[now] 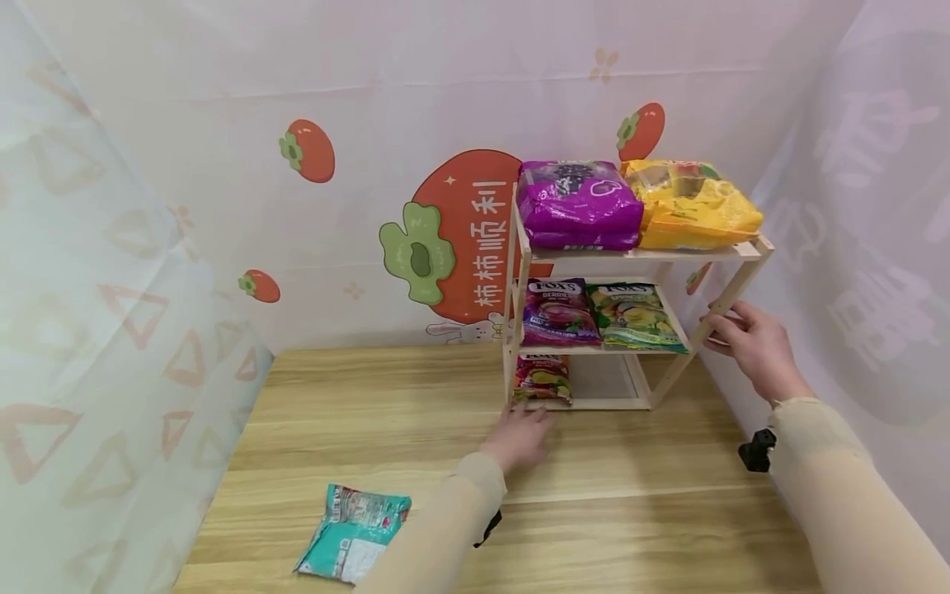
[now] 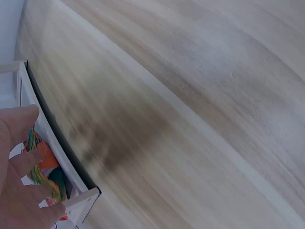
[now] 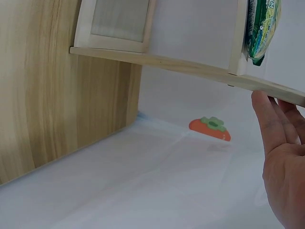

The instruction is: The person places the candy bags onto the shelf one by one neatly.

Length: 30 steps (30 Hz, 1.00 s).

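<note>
A three-tier wooden rack (image 1: 623,257) stands at the back right of the table. My right hand (image 1: 760,351) touches its right front post from outside; in the right wrist view the fingers (image 3: 269,119) lie fairly straight against the wood. Low at the left front corner is my left hand (image 1: 519,437), its fingers (image 2: 31,164) spread and touching the corner in the left wrist view. On top sit a purple bag (image 1: 582,223) and a yellow bag (image 1: 693,210). The middle tier holds a berries candy bag (image 1: 560,313) and a green candy bag (image 1: 638,318). A red-orange candy bag (image 1: 544,378) is at the bottom left.
A teal packet (image 1: 349,536) lies on the wooden table (image 1: 319,429) at the front left, partly behind my left sleeve. Printed cloth walls (image 1: 371,115) enclose the table at the back and on both sides. A black device (image 1: 757,451) is at my right wrist.
</note>
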### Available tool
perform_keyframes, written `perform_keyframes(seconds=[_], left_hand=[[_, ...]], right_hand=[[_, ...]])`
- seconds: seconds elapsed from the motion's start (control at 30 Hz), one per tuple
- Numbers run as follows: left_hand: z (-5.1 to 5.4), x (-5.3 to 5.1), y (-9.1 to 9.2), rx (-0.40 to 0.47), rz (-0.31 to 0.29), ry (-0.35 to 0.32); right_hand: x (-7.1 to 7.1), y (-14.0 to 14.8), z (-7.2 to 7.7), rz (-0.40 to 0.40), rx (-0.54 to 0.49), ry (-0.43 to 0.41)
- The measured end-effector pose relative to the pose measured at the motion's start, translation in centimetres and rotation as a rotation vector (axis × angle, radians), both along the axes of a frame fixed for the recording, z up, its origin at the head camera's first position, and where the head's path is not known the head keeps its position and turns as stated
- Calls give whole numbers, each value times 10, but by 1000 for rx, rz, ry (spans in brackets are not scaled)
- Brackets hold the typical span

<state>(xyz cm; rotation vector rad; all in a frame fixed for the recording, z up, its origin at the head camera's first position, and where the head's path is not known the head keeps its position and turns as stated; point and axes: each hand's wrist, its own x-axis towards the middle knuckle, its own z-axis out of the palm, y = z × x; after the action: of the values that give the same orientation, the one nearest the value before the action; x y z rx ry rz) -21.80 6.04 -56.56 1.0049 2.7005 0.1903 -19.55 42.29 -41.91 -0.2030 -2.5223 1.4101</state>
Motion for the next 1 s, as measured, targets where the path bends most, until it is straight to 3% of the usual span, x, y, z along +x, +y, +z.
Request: perform_keyframes(seconds=[0.4, 0.6, 0.8, 1.0], left_hand=[[17, 4, -56, -78, -54, 2], [24, 5, -90, -75, -83, 0], [22, 7, -126, -20, -113, 128], [20, 8, -161, 58, -90, 263]], right_hand=[[-2, -2, 1, 12, -13, 10], [1, 3, 0, 26, -40, 26], [2, 5, 0, 36, -85, 38], [0, 4, -1, 42, -92, 37]])
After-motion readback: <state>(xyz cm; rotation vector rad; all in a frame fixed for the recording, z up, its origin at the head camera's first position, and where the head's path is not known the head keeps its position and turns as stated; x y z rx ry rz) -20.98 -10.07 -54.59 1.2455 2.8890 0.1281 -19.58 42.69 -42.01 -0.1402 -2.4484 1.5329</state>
